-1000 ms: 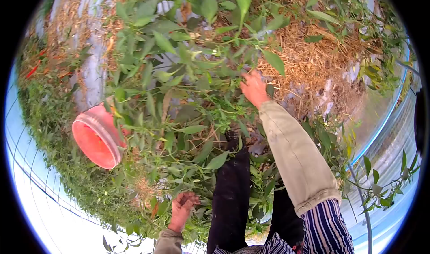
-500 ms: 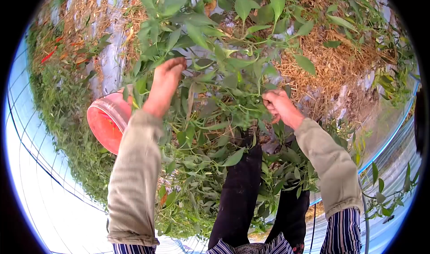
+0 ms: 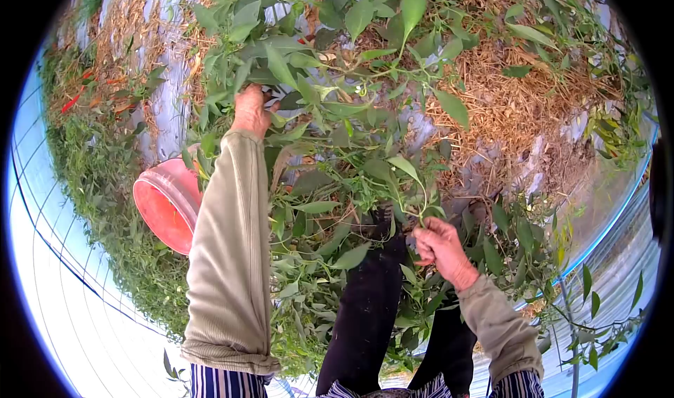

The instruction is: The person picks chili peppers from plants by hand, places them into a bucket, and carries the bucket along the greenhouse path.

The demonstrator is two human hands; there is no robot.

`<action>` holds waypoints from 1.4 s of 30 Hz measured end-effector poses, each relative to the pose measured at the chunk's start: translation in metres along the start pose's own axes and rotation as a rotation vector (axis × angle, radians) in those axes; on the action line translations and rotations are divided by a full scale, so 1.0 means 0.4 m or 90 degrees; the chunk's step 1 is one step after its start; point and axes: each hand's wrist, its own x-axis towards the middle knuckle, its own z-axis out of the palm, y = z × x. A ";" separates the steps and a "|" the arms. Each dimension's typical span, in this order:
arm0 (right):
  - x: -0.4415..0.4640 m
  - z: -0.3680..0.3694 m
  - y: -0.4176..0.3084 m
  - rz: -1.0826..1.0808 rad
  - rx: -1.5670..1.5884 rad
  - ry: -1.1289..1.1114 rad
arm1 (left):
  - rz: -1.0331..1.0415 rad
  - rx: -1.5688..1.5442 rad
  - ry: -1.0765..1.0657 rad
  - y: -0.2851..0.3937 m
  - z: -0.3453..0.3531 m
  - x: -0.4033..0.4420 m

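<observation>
My right hand (image 3: 444, 252) is closed, thumb against fingers, at a thin green stem (image 3: 423, 212) of a leafy plant, in front of my right leg. Slender leaves hang from that stem. My left hand (image 3: 251, 113) reaches in among the broad leaves (image 3: 277, 64) at the upper left, and foliage hides most of its fingers. What it touches there cannot be made out. Beside my left sleeve, a red bucket (image 3: 184, 175) lies tilted in the plants, its mouth turned toward me.
Red chili peppers (image 3: 72, 101) show at the far left. Dry straw (image 3: 502, 92) covers the ground to the right, over pale plastic sheeting (image 3: 168, 110). Dense foliage (image 3: 309, 271) surrounds my legs (image 3: 368, 303). A blue-edged film wall (image 3: 611, 208) curves along the right.
My left hand has moved up and slightly left, deeper into the leaves. My right hand has come down toward me, with a stem drawn down at its fingers.
</observation>
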 end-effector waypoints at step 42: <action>-0.631 0.003 -0.006 -0.305 -0.777 -0.137 | 0.192 0.396 -0.259 -0.239 0.084 -1.331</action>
